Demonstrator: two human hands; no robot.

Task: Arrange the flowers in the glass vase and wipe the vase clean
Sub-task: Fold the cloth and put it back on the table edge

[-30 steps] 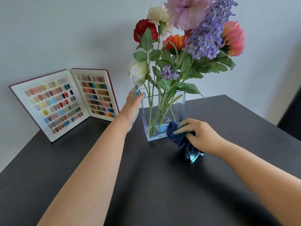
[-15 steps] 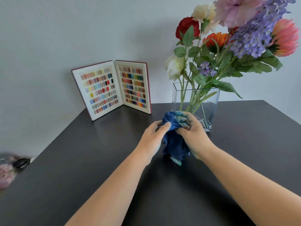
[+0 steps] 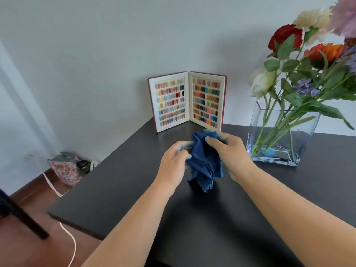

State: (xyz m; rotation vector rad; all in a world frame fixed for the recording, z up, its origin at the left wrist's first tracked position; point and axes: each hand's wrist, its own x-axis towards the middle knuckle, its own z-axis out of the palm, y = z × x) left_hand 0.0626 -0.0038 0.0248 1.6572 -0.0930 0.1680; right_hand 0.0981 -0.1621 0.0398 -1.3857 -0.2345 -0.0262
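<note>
Left hand [image 3: 176, 158]: fingers closed on the left side of the cloth, above the middle of the bench.
Right hand [image 3: 230, 151]: fingers pinching the cloth's upper right side.
Cloth [image 3: 205, 160]: dark blue, bunched between both hands, its lower folds hanging toward the bench top.
Vase [image 3: 281, 133]: clear glass, standing upright toward the bench's far right edge, just beside the right hand, apart from it.
Flowers [image 3: 285, 38]: stems in the vase, blooms spreading up and right.
Bench [image 3: 192, 218]: dark top.
Colour sample book [image 3: 187, 101]: open, upright at the far edge by the wall.
</note>
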